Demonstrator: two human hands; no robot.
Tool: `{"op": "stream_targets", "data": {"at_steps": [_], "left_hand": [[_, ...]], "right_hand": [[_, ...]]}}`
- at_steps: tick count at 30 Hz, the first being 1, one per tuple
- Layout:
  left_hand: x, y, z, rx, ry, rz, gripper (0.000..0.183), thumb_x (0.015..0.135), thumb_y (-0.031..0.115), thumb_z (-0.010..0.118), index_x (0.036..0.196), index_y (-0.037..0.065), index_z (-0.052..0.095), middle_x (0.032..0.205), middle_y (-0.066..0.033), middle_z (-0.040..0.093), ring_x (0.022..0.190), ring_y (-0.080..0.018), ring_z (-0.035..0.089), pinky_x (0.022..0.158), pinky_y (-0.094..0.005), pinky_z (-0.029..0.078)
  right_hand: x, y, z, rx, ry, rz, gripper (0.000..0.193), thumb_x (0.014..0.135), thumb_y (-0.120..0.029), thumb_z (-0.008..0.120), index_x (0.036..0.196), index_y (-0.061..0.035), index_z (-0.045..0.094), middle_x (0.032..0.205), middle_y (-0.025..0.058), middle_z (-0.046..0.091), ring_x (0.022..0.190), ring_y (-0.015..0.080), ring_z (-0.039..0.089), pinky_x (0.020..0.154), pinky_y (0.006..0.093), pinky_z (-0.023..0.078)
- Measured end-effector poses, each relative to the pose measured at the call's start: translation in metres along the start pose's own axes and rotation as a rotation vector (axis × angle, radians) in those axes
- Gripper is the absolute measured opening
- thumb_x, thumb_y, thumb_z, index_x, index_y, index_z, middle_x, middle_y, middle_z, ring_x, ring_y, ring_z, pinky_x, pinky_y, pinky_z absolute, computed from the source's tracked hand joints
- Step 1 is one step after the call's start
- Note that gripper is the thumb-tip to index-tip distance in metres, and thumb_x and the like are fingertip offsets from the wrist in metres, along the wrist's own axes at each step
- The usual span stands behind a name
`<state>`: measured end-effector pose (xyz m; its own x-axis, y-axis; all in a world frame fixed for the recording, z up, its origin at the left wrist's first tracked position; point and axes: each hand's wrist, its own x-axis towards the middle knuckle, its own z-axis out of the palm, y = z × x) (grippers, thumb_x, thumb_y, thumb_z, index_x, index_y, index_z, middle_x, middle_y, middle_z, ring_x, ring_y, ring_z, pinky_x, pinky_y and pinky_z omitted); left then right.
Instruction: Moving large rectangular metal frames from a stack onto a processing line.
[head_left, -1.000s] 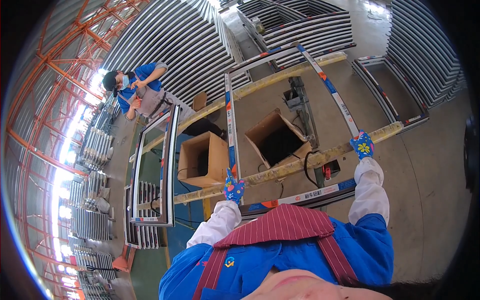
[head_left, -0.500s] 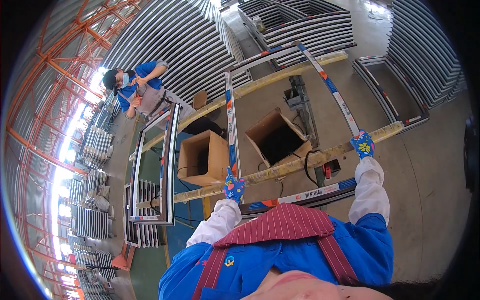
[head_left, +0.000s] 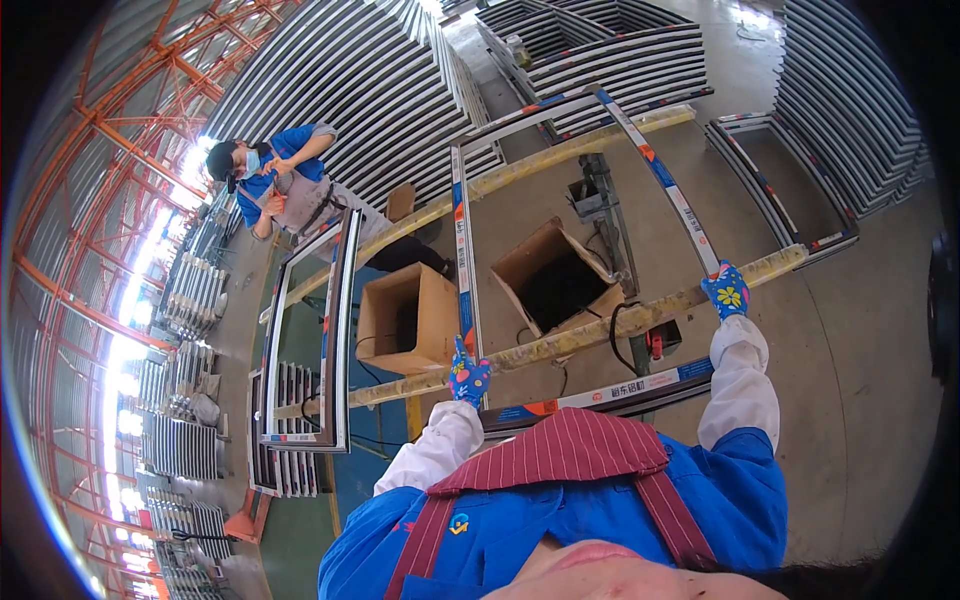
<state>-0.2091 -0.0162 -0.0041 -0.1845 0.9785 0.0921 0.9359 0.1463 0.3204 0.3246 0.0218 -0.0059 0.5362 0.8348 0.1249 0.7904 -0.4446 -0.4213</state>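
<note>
A large rectangular window frame (head_left: 668, 178), dark with printed protective film strips, rests across two long padded bars. My left hand (head_left: 468, 376), in a blue flowered glove, grips its left side rail close to the near bar (head_left: 560, 343). On the opposite side rail, my right hand (head_left: 728, 290), gloved alike, is closed near the same bar. The frame's near rail (head_left: 620, 391) runs just in front of my apron. Palms and some fingers are hidden behind the rails.
Two open cardboard boxes (head_left: 378, 322) stand beneath the bars. A second frame (head_left: 343, 330) lies at the left, near a masked co-worker (head_left: 290, 185). Stacked frames (head_left: 370, 90) rise behind, and more (head_left: 850, 90) stand at the right. A green metal stand (head_left: 612, 210) supports the bars.
</note>
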Motion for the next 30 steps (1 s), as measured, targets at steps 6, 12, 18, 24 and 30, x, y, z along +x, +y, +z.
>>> {"op": "stream_targets", "data": {"at_steps": [6, 12, 18, 24, 30], "left_hand": [[0.001, -0.003, 0.003, 0.019, 0.011, 0.006, 0.080, 0.078, 0.027, 0.061, 0.141, 0.009, 0.014, 0.119, -0.0239, 0.050, 0.103, -0.0394, 0.053, 0.085, -0.0428, 0.043], [0.002, -0.007, 0.004, 0.009, -0.016, 0.001, 0.082, 0.078, 0.026, 0.060, 0.141, 0.010, 0.011, 0.121, -0.0261, 0.047, 0.105, -0.0397, 0.051, 0.087, -0.0423, 0.042], [0.000, 0.001, -0.001, -0.002, -0.044, -0.024, 0.083, 0.079, 0.026, 0.059, 0.141, 0.010, 0.007, 0.122, -0.0288, 0.046, 0.107, -0.0408, 0.050, 0.089, -0.0422, 0.041], [0.001, 0.001, -0.001, 0.006, -0.038, -0.021, 0.083, 0.078, 0.026, 0.060, 0.141, 0.011, 0.008, 0.121, -0.0282, 0.047, 0.108, -0.0404, 0.049, 0.089, -0.0421, 0.041], [0.002, 0.000, 0.000, 0.001, -0.048, -0.028, 0.084, 0.078, 0.026, 0.061, 0.141, 0.011, 0.009, 0.121, -0.0277, 0.047, 0.107, -0.0399, 0.050, 0.088, -0.0428, 0.042]], "right_hand": [[-0.001, -0.003, -0.003, 0.024, 0.002, -0.004, 0.038, 0.068, -0.027, 0.064, 0.100, -0.0065, 0.058, 0.094, 0.0142, 0.061, 0.088, 0.0322, 0.060, 0.075, 0.0403, 0.049], [-0.001, -0.004, -0.003, 0.017, -0.013, 0.001, 0.041, 0.068, -0.028, 0.065, 0.101, -0.0064, 0.058, 0.094, 0.0146, 0.061, 0.088, 0.0324, 0.060, 0.074, 0.0405, 0.049], [-0.002, -0.003, -0.005, 0.031, -0.033, 0.021, 0.038, 0.067, -0.028, 0.065, 0.098, -0.0074, 0.058, 0.093, 0.0137, 0.062, 0.087, 0.0316, 0.060, 0.074, 0.0407, 0.049], [-0.001, -0.003, -0.002, 0.047, -0.017, 0.021, 0.034, 0.067, -0.027, 0.065, 0.094, -0.0077, 0.058, 0.091, 0.0130, 0.061, 0.087, 0.0308, 0.060, 0.073, 0.0409, 0.049], [0.002, 0.003, 0.005, 0.028, -0.006, -0.002, 0.036, 0.067, -0.028, 0.065, 0.096, -0.0068, 0.058, 0.091, 0.0131, 0.061, 0.086, 0.0315, 0.059, 0.073, 0.0411, 0.049]]}}
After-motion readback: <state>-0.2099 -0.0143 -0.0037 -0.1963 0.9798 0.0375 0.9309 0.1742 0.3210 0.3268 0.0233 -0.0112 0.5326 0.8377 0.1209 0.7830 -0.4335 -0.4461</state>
